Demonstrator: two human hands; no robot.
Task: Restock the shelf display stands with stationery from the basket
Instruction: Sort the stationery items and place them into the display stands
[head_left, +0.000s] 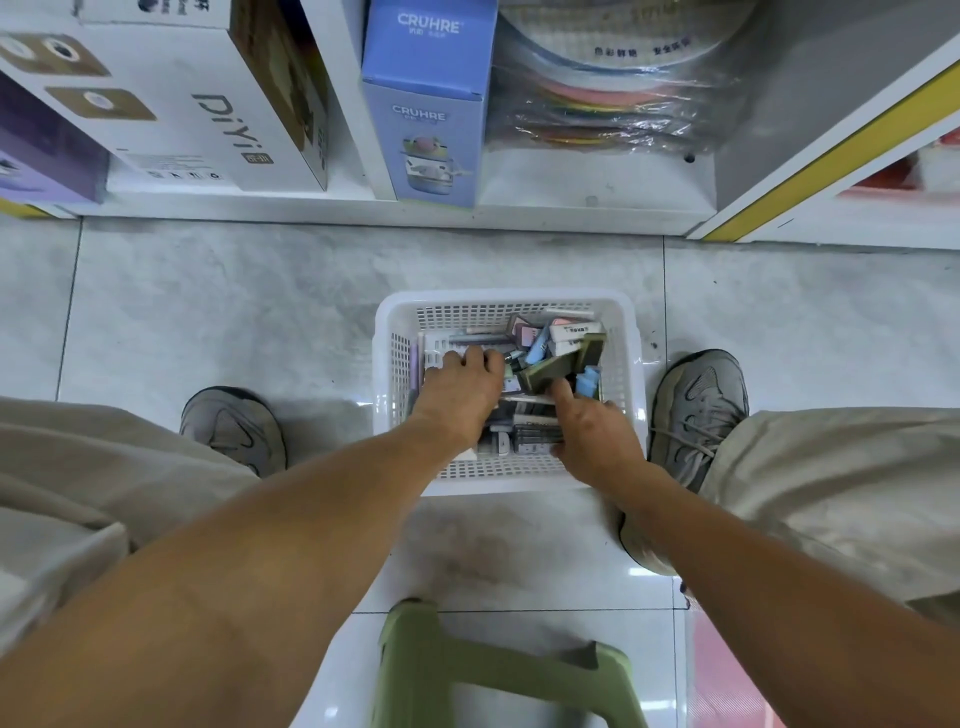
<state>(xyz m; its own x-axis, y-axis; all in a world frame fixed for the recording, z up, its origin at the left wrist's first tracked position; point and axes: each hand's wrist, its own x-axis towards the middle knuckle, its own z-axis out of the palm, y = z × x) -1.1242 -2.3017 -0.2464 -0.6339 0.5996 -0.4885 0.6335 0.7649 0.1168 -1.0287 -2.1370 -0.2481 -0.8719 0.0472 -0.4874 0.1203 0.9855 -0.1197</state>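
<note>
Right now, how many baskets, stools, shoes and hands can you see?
White basket: 1
Green stool: 1
Grey shoes, left and right: 2
Hands in the basket, left hand and right hand: 2
Total: 6

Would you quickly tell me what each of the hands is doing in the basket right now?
Left hand: fingers curled down among the stationery in the white basket; whether it grips anything cannot be told.
Right hand: grips a stack of small dark boxes.
</note>
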